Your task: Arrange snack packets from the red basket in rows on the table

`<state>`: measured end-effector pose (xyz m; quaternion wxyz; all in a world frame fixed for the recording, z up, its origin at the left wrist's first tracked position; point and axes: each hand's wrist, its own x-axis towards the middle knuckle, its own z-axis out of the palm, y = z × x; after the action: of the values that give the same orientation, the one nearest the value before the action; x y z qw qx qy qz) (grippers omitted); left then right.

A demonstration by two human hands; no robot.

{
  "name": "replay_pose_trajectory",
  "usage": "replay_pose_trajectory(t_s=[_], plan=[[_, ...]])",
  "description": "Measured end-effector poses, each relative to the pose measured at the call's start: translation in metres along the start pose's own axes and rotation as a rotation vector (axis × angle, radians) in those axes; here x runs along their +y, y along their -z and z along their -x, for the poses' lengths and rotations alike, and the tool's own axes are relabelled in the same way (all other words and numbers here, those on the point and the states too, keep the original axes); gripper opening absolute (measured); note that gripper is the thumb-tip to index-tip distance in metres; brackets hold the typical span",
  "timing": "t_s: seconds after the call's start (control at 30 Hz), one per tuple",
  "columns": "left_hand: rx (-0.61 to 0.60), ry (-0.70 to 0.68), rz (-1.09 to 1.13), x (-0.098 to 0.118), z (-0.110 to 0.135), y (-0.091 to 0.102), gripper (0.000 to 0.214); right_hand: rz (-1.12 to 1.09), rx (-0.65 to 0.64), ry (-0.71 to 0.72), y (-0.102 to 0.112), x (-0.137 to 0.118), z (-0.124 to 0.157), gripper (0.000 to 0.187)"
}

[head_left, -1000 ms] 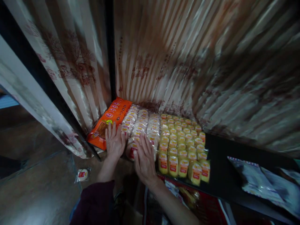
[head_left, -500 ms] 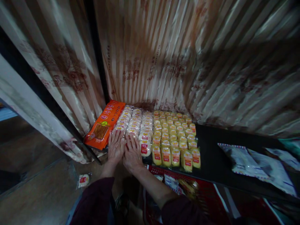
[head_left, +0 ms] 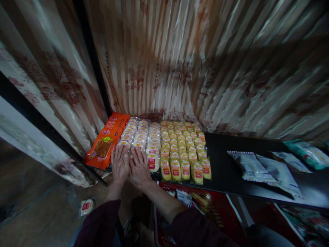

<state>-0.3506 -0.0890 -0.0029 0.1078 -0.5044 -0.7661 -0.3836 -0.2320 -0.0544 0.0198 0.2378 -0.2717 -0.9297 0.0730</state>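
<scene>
My left hand (head_left: pixel 120 165) lies flat with fingers extended over the front of the leftmost row of white wrapped cakes (head_left: pixel 130 131). Right beside it, my right hand (head_left: pixel 139 168) rests the same way on the second row, the thumbs almost touching. The cakes under both palms are hidden. A third white row ends in a cake with a red label (head_left: pixel 153 162), just right of my right hand. Beyond it stand several rows of yellow wrapped cakes (head_left: pixel 175 168). An orange snack bag (head_left: pixel 107 141) lies left of my left hand.
The black shelf (head_left: pixel 218 161) carries silver-white bags (head_left: pixel 252 168) and a green bag (head_left: pixel 308 153) at the right. Below it is a red basket (head_left: pixel 221 209) with packets. One wrapped cake (head_left: pixel 86 207) lies on the floor. Black posts (head_left: pixel 94 58) and a patterned curtain (head_left: pixel 164 61) enclose the shelf.
The view has shifted, so everything sits a little further left and more of the right end shows. Both hands stay flat on the fronts of the same white rows.
</scene>
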Motion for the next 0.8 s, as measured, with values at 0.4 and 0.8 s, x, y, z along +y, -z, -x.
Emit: replay_pose_trajectory(t_s=[0.4, 0.8], plan=[[0.002, -0.192, -0.088, 0.055, 0.017, 0.007, 0.050, 0.019, 0.123, -0.260, 0.046, 0.038, -0.006, 0.050], [-0.117, -0.185, -0.136, 0.056, 0.016, -0.008, 0.058, -0.029, 0.043, -0.417, 0.034, 0.039, -0.028, 0.050]])
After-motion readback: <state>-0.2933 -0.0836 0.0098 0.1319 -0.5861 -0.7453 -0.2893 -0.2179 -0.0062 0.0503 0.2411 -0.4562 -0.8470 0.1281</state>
